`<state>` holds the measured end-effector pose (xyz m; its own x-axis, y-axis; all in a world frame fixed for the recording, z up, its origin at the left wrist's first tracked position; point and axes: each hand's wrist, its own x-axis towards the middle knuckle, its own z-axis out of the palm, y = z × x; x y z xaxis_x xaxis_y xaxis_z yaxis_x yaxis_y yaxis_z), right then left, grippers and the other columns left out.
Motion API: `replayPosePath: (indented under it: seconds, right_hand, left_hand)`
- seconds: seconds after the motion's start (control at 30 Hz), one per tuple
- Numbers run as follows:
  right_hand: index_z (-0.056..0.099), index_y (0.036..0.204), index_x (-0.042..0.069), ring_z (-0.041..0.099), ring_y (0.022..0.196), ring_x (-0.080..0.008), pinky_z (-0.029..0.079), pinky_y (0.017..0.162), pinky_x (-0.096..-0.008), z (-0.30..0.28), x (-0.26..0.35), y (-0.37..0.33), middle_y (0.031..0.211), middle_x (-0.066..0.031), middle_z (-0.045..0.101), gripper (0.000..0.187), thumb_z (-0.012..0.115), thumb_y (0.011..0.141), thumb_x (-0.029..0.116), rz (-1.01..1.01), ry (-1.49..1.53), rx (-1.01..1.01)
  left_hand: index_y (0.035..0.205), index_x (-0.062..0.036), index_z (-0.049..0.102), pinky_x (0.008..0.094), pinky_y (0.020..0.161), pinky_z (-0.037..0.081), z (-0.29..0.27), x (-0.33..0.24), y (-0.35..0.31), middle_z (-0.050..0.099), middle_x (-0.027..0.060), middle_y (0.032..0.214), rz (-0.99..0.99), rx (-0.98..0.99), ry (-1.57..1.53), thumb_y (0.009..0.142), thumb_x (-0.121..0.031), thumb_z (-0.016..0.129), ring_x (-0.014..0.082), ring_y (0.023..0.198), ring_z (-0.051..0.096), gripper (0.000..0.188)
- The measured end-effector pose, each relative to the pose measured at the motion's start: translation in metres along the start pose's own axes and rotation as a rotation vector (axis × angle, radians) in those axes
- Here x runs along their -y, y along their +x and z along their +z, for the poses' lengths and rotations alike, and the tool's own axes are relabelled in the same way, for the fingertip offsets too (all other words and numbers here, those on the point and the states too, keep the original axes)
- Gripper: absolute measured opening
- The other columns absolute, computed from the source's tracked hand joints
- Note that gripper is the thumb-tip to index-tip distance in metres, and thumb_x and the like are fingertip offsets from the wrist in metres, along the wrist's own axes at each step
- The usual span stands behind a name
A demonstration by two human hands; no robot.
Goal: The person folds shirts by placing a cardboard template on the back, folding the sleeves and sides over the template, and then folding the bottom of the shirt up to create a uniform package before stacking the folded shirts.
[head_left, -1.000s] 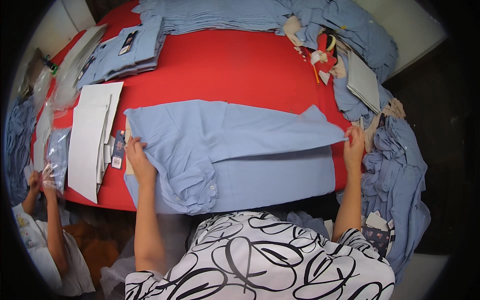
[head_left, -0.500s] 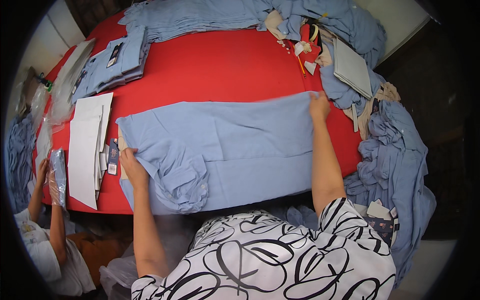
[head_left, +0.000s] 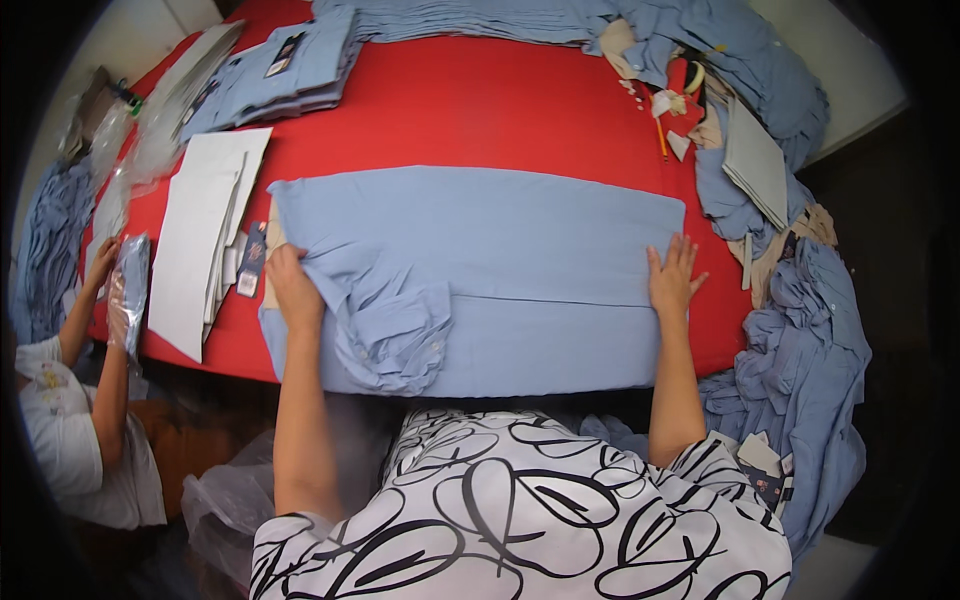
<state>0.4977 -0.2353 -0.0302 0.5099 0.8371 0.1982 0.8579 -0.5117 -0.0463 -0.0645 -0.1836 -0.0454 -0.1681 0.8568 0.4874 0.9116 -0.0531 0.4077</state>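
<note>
Blue shirt (head_left: 480,270) flat on red desk (head_left: 480,110). Left hand (head_left: 293,290) pins collar end, right hand (head_left: 672,280) flat, fingers spread. Smooth outward, keep fold edges parallel.

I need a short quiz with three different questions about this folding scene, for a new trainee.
1. True or false: the right hand lies flat and open on the light blue shirt.
2. Which colour is the table? A green, B red, C white.
3. Fill in: left of the left hand lies a stack of white ___ sheets.

Key: 1 true; 2 B; 3 cardboard, as far as the picture shows.
</note>
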Motion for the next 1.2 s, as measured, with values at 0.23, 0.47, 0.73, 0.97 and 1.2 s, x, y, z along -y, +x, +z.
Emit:
replayPosePath:
  seconds: [0.23, 0.47, 0.73, 0.97, 1.2]
  right_hand:
    - [0.060, 0.130, 0.013, 0.036, 0.138, -0.0381, 0.029, 0.114, -0.0514, -0.059, 0.155, -0.114, 0.144, -0.0140, 0.047, 0.049, 0.066, 0.082, 0.007, -0.831, 0.694, 0.115]
    - [0.065, 0.102, 0.011, 0.038, 0.134, -0.0378, 0.030, 0.112, -0.0541, -0.074, 0.220, -0.192, 0.131, -0.0130, 0.053, 0.031, 0.070, 0.072, 0.007, -1.248, 0.505, 0.429]
    - [0.064, 0.103, 0.007, 0.045, 0.125, -0.0364, 0.039, 0.106, -0.0431, -0.169, 0.215, -0.141, 0.126, -0.0159, 0.054, 0.040, 0.053, 0.070, -0.011, -0.875, 0.684, 0.114]
    - [0.061, 0.121, 0.007, 0.054, 0.117, -0.0350, 0.044, 0.100, -0.0404, -0.101, 0.173, -0.108, 0.130, -0.0179, 0.052, 0.047, 0.052, 0.078, -0.010, -0.386, 0.718, 0.212]
    - [0.052, 0.133, 0.007, 0.060, 0.095, -0.0211, 0.049, 0.079, -0.0325, -0.062, 0.223, -0.097, 0.106, -0.0118, 0.059, 0.048, 0.068, 0.088, 0.015, 0.074, 0.841, 0.306]
  left_hand:
    - [0.109, -0.0031, 0.058, 0.0418, 0.096, 0.039, -0.016, 0.015, 0.003, 0.055, 0.0169, 0.112, 0.031, 0.098, -0.179, 0.071, 0.003, 0.061, 0.0387, 0.110, 0.048, 0.038]
    - [0.108, -0.0111, 0.063, 0.0503, 0.107, 0.033, -0.049, 0.021, 0.011, 0.054, 0.0092, 0.120, 0.352, 0.279, -0.143, 0.066, -0.002, 0.074, 0.0321, 0.122, 0.048, 0.045]
    - [0.104, -0.0079, 0.062, 0.0527, 0.115, 0.028, -0.044, 0.039, 0.025, 0.058, 0.0076, 0.111, 0.455, 0.451, -0.272, 0.072, -0.017, 0.080, 0.0312, 0.118, 0.048, 0.037]
    - [0.111, -0.0052, 0.060, 0.0505, 0.108, 0.034, -0.048, 0.027, 0.034, 0.057, 0.0108, 0.115, 0.410, 0.468, -0.238, 0.073, -0.019, 0.081, 0.0343, 0.116, 0.048, 0.045]
    - [0.117, -0.0050, 0.059, 0.0489, 0.114, 0.031, -0.046, 0.037, 0.023, 0.058, 0.0127, 0.111, 0.335, 0.436, -0.330, 0.074, -0.021, 0.081, 0.0350, 0.119, 0.047, 0.051]
